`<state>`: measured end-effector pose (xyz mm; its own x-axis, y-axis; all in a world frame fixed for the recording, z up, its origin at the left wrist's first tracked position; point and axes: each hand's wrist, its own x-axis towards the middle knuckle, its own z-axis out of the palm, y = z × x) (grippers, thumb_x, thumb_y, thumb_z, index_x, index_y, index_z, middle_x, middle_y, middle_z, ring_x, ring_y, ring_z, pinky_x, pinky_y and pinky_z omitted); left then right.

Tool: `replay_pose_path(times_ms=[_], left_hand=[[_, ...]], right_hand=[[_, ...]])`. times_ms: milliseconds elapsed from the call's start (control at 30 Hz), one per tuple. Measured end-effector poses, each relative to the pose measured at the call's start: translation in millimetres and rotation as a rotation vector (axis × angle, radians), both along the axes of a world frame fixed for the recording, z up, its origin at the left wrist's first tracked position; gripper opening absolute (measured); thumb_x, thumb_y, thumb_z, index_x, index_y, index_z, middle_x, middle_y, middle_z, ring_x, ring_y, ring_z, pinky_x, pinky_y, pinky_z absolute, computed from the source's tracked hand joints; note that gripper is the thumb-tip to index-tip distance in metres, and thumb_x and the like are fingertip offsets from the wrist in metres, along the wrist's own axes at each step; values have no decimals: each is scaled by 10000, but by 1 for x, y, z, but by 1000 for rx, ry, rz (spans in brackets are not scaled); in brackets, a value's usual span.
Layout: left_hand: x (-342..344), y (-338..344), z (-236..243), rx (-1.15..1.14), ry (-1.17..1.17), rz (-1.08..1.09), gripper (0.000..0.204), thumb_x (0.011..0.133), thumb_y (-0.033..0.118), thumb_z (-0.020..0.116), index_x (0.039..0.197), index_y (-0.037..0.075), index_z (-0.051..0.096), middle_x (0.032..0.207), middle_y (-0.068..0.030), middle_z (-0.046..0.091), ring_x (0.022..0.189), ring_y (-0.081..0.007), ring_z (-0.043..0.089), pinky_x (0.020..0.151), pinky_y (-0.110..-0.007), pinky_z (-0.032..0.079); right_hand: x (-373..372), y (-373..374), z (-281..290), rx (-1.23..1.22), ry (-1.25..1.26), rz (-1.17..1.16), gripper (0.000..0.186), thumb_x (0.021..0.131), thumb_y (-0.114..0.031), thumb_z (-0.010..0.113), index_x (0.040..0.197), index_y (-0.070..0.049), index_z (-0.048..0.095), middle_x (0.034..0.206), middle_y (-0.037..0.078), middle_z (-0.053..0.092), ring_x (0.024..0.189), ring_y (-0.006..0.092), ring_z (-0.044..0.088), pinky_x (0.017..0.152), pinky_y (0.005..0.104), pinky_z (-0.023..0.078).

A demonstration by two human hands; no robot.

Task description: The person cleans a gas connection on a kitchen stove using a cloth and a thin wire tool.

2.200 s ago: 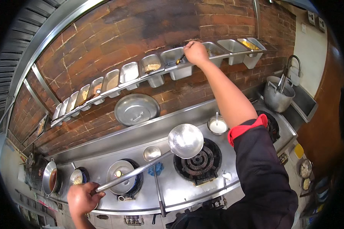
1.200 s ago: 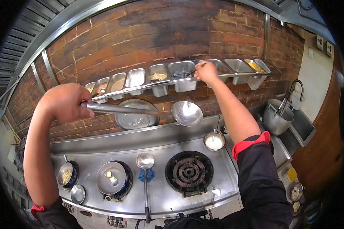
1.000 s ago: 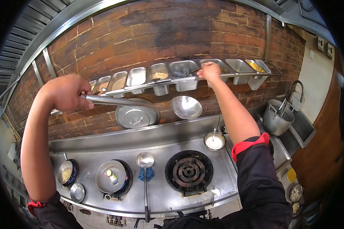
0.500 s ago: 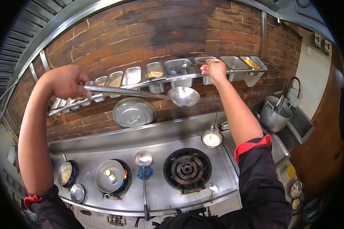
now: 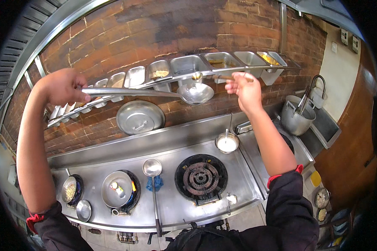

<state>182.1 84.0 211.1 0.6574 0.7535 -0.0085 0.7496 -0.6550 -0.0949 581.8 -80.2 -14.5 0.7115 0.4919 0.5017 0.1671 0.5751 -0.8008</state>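
Observation:
My left hand (image 5: 65, 87) is closed round the handle end of a large metal ladle (image 5: 195, 94), held level in front of the ingredient shelf. Its round bowl faces up. In the fingers of my right hand (image 5: 246, 90) is the handle of a small spoon (image 5: 222, 78), whose head is over the far rim of the ladle's bowl. What the spoon carries is too small to make out. Just behind the two tools are a steel pan with a thin layer of dark liquid (image 5: 189, 65) and another with brownish contents (image 5: 220, 61).
Below, a frying pan (image 5: 109, 196) with a few food pieces sits over a burner with flame showing. A smaller pan (image 5: 68, 190), a bare burner (image 5: 201, 178), another ladle (image 5: 152, 168) and a bowl of white liquid (image 5: 227, 144) are on the counter. A tall pot (image 5: 295, 119) stands right.
My right hand has drawn back from the pans, bringing the small spoon from over a pan to the ladle's bowl. The whole view has shifted slightly; my left hand still grips the ladle.

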Motion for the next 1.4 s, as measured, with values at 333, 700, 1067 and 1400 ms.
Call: replay_pose_path(times_ms=[333, 700, 1067, 1400], left_hand=[[4, 10, -15, -34, -30, -72, 210, 834, 231, 786, 856, 37, 709, 597, -39, 602, 545, -130, 561, 519, -324, 425], [27, 15, -27, -60, -78, -111, 242, 838, 265, 796, 884, 35, 736, 624, -45, 613, 578, -137, 539, 548, -342, 430], [19, 5, -20, 7, -28, -97, 233, 813, 260, 808, 921, 62, 752, 670, -93, 650, 616, -191, 574, 590, -374, 451], [11, 6, -29, 12, -19, -62, 251, 806, 276, 812, 920, 60, 754, 686, -100, 660, 639, -199, 599, 608, -373, 461]], right_hand=[[-15, -47, -30, -165, -1147, -346, 163, 930, -114, 658, 1042, -6, 706, 975, 135, 728, 881, 226, 703, 768, 325, 558], [97, 26, 38, -167, -287, -312, 186, 989, -165, 605, 1067, -11, 674, 901, 54, 702, 712, 136, 686, 639, 259, 524], [133, 87, 18, -431, -516, -535, 200, 908, -221, 661, 956, -31, 702, 929, 198, 714, 901, 361, 689, 814, 437, 531], [138, 88, -2, -154, 22, -309, 168, 960, -152, 617, 919, 6, 659, 668, 89, 651, 539, 174, 634, 563, 336, 512]])
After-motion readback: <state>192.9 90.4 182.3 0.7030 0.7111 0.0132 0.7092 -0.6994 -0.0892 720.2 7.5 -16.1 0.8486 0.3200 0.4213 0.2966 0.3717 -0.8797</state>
